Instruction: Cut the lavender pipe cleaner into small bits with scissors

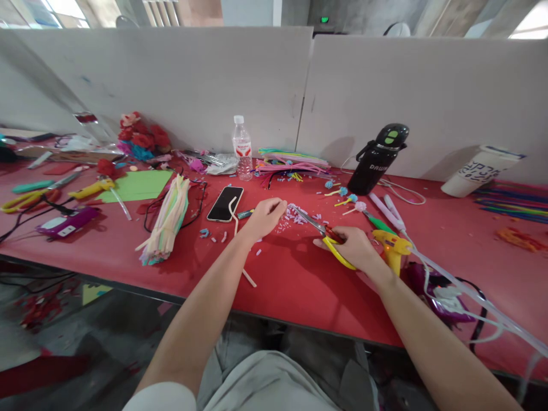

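My right hand (pixel 353 246) is closed round the yellow and red handles of the scissors (pixel 338 251), whose blades point up and left. Their tips lie over a small heap of cut lilac pieces (pixel 302 215) on the red table (pixel 295 285). Just left of the heap, my left hand (pixel 268 217) is closed with thumb and fingers pinched together; whatever is between them is too small to name. A pale bent stem (pixel 234 214) runs up beside my left wrist, near a phone (pixel 225 204).
A pipe cleaner bundle (pixel 166 220) lies left. Behind stand a water bottle (pixel 243 148) and a black flask (pixel 377 162). At the right are a yellow glue gun (pixel 393 246), a purple device with cables (pixel 449 302) and a tilted white cup (pixel 473 171).
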Action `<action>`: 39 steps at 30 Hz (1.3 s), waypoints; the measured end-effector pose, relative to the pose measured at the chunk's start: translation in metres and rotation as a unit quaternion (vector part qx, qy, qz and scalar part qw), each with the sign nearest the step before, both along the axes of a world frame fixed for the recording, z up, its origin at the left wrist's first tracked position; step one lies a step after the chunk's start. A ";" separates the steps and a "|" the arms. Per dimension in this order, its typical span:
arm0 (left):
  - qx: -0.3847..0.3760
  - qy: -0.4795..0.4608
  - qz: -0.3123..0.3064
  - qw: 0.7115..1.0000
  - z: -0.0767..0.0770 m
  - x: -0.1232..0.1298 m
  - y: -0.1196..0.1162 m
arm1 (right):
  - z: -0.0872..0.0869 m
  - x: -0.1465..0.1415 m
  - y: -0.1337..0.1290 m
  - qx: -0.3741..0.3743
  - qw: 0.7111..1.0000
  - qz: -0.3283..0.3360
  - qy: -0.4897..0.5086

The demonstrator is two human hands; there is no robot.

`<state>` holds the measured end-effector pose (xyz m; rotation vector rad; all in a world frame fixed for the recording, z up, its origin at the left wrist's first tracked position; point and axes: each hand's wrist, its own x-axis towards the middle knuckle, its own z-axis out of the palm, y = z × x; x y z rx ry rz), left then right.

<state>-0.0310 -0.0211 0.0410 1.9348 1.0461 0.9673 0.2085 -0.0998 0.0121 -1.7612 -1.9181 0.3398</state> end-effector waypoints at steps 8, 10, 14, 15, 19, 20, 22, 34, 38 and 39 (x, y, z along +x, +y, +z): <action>0.013 -0.004 0.001 1.000 0.002 -0.001 -0.001 | 0.000 -0.001 -0.001 0.000 1.000 0.002 0.006; 0.015 -0.007 -0.002 1.000 0.003 0.000 -0.002 | 0.000 -0.001 -0.001 -0.004 1.000 0.003 0.010; 0.008 -0.002 0.002 1.000 0.004 0.000 -0.002 | 0.001 -0.002 -0.001 -0.010 1.000 0.008 0.017; 0.006 0.001 0.002 1.000 0.004 0.000 -0.002 | 0.002 -0.002 -0.001 -0.009 1.000 0.009 0.017; 0.005 0.001 -0.002 1.000 0.002 -0.001 -0.002 | 0.003 -0.002 -0.001 -0.009 1.000 0.016 0.017; 0.005 -0.001 -0.003 1.000 0.002 0.000 -0.002 | 0.002 -0.002 -0.001 -0.009 1.000 0.015 0.016; 0.003 -0.004 -0.004 1.000 0.002 0.000 -0.003 | 0.001 -0.001 0.000 -0.011 1.000 0.009 0.012; -0.045 0.229 0.003 0.972 -0.007 -0.057 0.023 | 0.001 -0.001 0.000 0.016 1.000 -0.021 0.009; -0.069 0.254 0.015 0.965 -0.013 -0.068 0.028 | 0.004 -0.003 -0.001 0.014 1.000 -0.023 0.015; -0.051 0.243 0.013 0.969 -0.013 -0.065 0.027 | 0.005 -0.003 -0.001 0.017 0.999 -0.027 0.015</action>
